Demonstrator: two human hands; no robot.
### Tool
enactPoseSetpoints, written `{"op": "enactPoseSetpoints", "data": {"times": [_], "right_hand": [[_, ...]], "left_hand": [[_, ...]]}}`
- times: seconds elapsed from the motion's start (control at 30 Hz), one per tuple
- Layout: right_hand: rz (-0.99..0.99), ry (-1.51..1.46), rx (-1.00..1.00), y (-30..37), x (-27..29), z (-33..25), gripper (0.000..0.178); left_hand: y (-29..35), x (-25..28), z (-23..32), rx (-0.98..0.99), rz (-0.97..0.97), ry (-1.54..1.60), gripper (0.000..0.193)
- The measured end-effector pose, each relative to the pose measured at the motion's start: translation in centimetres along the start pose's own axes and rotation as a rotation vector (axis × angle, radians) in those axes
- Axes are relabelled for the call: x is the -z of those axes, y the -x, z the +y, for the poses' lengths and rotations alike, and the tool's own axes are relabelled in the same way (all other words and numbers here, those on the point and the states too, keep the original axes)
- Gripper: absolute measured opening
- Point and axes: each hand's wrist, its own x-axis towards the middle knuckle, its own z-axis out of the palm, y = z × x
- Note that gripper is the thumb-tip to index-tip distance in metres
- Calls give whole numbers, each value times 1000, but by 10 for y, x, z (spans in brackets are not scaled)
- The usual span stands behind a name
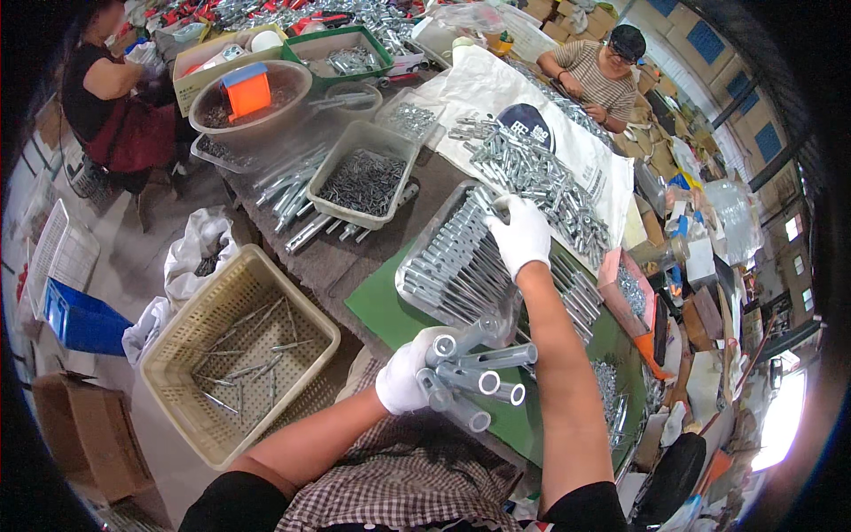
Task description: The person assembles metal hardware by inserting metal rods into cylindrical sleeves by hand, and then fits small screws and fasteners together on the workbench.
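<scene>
My left hand (pixel 409 372), in a white glove, is closed round a bundle of several shiny metal tubes (pixel 479 381), their open ends pointing right. My right hand (pixel 520 235), gloved too, reaches over the far right side of a clear plastic tray (pixel 401 282). Its fingers curl at the end of a metal tube there, partly hidden by the glove. Rows of slotted metal tubes (pixel 456 262) lie side by side in the tray, which rests on a green board (pixel 377 306). Beyond the right hand, a heap of similar metal pieces (pixel 541 177) covers a white sheet (pixel 612 182).
A beige basket (pixel 319 332) with a few thin rods stands at left. A tub of dark screws (pixel 363 182), a bowl with an orange scoop (pixel 246 93) and a pink box (pixel 625 293) surround the work area. Two people (pixel 594 75) sit across and at far left.
</scene>
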Motion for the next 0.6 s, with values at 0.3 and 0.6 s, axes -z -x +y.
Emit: {"op": "enactPoseSetpoints", "data": {"times": [0.3,0.6], "right_hand": [[-148,82,-89,-1,3,-18,27],[-191,-1460,-396,59,64,5,27]], "left_hand": [[1,-8,-2,214,52,187,66],[-1,-4,12,46,73,-17,72]]}}
